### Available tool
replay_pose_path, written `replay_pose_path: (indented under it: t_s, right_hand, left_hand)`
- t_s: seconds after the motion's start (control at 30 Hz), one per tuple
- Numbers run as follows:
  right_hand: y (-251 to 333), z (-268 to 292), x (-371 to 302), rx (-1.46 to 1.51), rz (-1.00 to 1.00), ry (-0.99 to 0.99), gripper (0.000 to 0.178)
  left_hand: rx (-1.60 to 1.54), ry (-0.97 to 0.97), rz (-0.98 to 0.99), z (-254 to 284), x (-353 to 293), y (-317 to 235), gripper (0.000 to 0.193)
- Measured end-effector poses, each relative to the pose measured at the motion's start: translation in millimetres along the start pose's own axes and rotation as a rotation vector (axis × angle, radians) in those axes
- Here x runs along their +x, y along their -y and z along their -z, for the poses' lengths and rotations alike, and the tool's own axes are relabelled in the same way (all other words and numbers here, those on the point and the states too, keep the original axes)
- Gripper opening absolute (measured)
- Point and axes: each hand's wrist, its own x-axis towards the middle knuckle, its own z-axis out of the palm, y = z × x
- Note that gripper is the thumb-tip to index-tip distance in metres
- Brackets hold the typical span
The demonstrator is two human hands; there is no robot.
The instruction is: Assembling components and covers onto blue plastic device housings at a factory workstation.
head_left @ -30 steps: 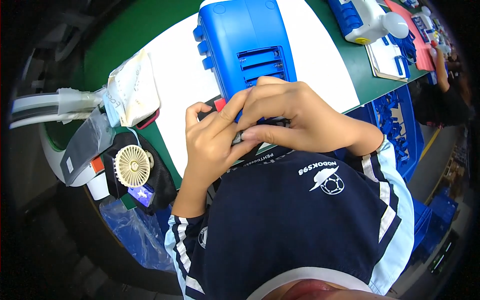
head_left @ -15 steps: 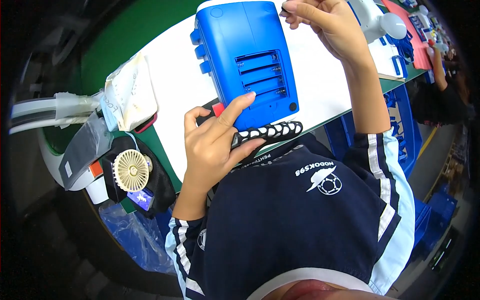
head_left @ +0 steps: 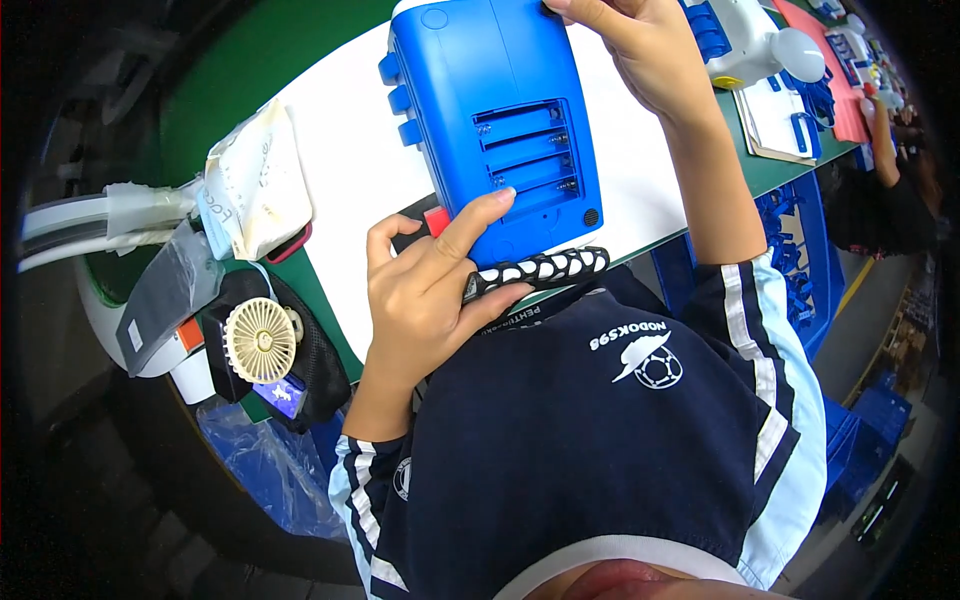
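A blue plastic housing (head_left: 485,75) lies back side up, its battery compartment (head_left: 527,150) uncovered, with metal spring contacts in the slots and no batteries visible. My left hand (head_left: 425,290) grips its near end: the index finger presses beside the compartment, while the thumb lies under a black-and-white patterned strip (head_left: 540,268) along the near edge. At the far right corner, my right hand (head_left: 640,45) pinches a small black piece (head_left: 549,7) against or just beside the housing. The frame's top edge cuts off part of that hand, and the piece is too small to identify.
A white sheet (head_left: 350,120) covers the green table. Left are a cloth bag (head_left: 262,185), a small cream fan (head_left: 262,340) and a lamp arm (head_left: 110,215). A white-and-blue device with a round knob (head_left: 798,55) stands right, above a blue bin (head_left: 815,260). Another person (head_left: 885,210) sits beyond.
My right hand has moved left and slightly up, bringing the black piece to the housing's far right corner. The white-and-blue device at right shows more fully. My left hand keeps its grip.
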Motion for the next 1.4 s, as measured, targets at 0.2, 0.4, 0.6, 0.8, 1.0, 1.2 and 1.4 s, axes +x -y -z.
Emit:
replay_pose_path:
  t_s: [0.2, 0.4, 0.6, 0.8, 1.0, 1.2, 1.4]
  right_hand:
    - [-7, -2, 0, 0.003, -0.004, -0.034, 0.015]
    - [-17, 0, 1, 0.031, 0.02, -0.041, 0.014]
    - [-18, -2, 1, 0.045, 0.045, -0.029, 0.014]
    - [-33, 0, 7, 0.198, 0.241, 0.063, 0.013]
    - [-26, -5, 2, 0.105, 0.085, -0.024, 0.011]
    - [-52, -6, 16, 0.531, 0.216, 0.155, 0.015]
    - [-29, -13, 2, 0.284, 0.1, -0.051, 0.021]
  left_hand:
    - [-0.006, 0.006, 0.015, 1, 0, -1, 0.037]
    - [-0.01, 0.007, 0.015, 1, 1, 0, 0.036]
    - [-0.021, 0.013, 0.02, 1, 0, 0, 0.035]
    - [-0.021, 0.027, 0.019, 2, 1, -1, 0.035]
    - [-0.027, 0.004, 0.02, 1, 0, 1, 0.034]
    - [-0.019, -0.02, -0.02, 1, 3, 0, 0.023]
    - [-0.038, -0.001, 0.015, 4, 3, 0, 0.02]
